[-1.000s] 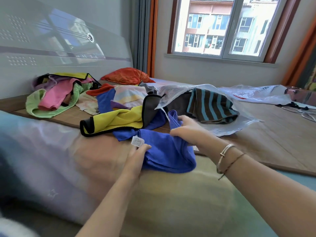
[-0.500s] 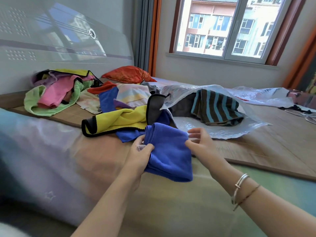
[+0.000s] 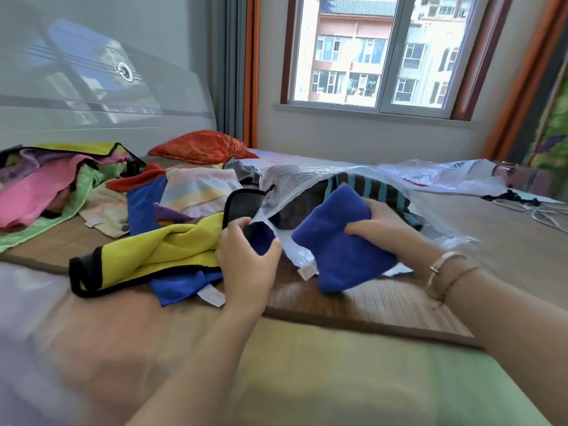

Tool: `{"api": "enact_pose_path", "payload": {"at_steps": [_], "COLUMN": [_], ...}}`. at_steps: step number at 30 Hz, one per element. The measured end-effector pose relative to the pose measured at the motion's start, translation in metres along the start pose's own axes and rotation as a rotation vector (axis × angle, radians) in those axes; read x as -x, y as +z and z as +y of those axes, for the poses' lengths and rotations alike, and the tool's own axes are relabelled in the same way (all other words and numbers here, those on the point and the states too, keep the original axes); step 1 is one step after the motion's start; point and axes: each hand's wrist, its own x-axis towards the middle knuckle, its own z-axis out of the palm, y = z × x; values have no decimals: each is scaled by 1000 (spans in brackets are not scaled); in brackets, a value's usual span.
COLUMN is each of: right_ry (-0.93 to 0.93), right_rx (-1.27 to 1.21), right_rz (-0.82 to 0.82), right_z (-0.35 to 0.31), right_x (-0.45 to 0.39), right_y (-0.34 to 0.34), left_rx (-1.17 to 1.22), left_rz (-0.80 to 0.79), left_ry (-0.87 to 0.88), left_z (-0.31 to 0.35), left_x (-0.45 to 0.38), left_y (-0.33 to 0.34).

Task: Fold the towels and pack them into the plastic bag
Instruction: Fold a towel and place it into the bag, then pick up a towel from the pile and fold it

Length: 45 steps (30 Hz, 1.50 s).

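Folded blue towel (image 3: 338,238) clenched in right hand (image 3: 384,229) at mouth of plastic bag (image 3: 295,182) on bed; left hand (image 3: 246,256), fingers pinched, lifting bag's edge; striped towel (image 3: 368,186) inside.

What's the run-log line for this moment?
stage: packing | right hand: holds folded blue towel at bag mouth | left hand: holds plastic bag edge open | inside: striped towel

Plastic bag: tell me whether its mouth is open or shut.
Open: the left hand lifts the plastic bag edge; the striped towel shows inside.
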Motion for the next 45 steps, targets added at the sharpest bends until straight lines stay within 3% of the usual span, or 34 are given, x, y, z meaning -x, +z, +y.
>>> {"api": "enact_pose_path", "payload": {"at_steps": [4,8,11,14,16,19,23,26,29,34,40,42,45], "right_ry": [-155,-307,-217,-118,-163,-298,-216,-142,-69,-17,-3,-30,-128], "right_rx": [430,754,888,950,892,795,667,803,880,780,657,530,278], "right_rz": [-5,-56,204,478,529,387,57,-37,-66,-69,-203,-154,67], "right_z": [7,7,14,32,41,49,59,64,56,49,42,35,22], "right_x": [-73,-128,-151,-154,-148,-139,-141,-165,-192,-202,-141,-104,-37], "right_y": [6,50,85,102,107,120,142,158,166,162,144,138,129], "left_rx": [-213,-100,61,142,44,-125,14,114,204,274,220,157,35], "left_rz": [-64,49,143,120,-2,-141,-164,-164,-143,-126,-181,-189,-122], "left_ry": [166,306,214,-26,-86,-66,11,34,32,-4,-16,-29,7], "left_z": [-13,-30,-44,-48,-45,-46,-58,-64,-66,-64,-53,-44,-33], "left_x": [-35,-46,-44,-46,-46,-43,-47,-48,-49,-50,-44,-38,-20], "left_y": [22,38,42,46,49,51,53,56,55,56,47,38,15]}}
